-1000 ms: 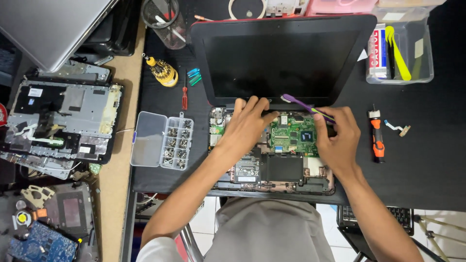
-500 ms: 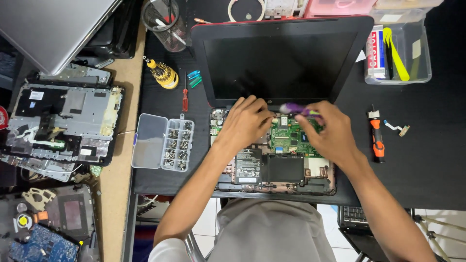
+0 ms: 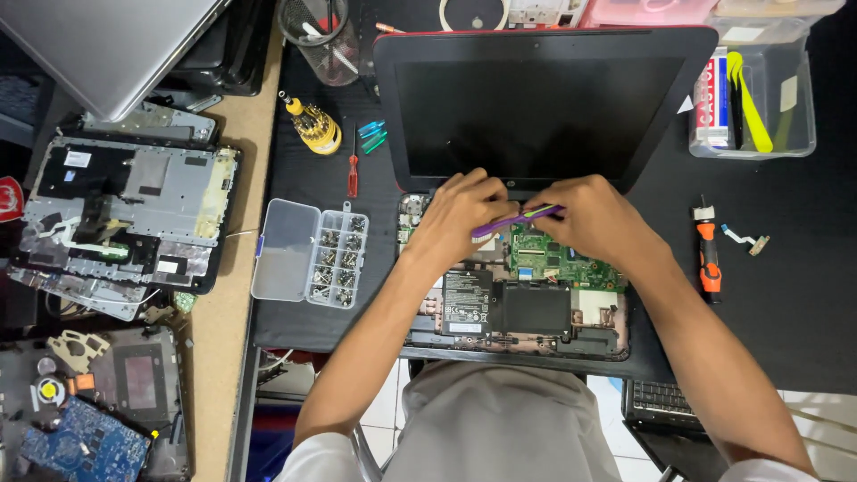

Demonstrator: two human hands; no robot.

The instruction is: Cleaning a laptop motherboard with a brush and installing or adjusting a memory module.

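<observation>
Red-lidded laptop with its bottom half opened up (image 3: 513, 308) sits on the black desk mat (image 3: 786, 303) right in front of me, screen lying flat away from me. Keyboard deck is already off: green motherboard (image 3: 558, 259) and flat black battery pack (image 3: 522, 308) are exposed and still seated in the base, so I'd judge teardown roughly midway.

Both hands work at the hinge edge of the board. Right hand (image 3: 594, 219) is curled, and looks to pinch a thin purple-and-yellow pry tool (image 3: 518, 219). Left hand (image 3: 460, 219) has fingers bent down onto the top-left of the board; I can't tell whether it grips anything.

Outward: clear plastic screw organiser with lid open (image 3: 311, 254) to the left, small red screwdriver (image 3: 353, 170), orange-handled screwdriver (image 3: 708, 259) to the right. Another stripped grey chassis (image 3: 125, 214) lies far left.
</observation>
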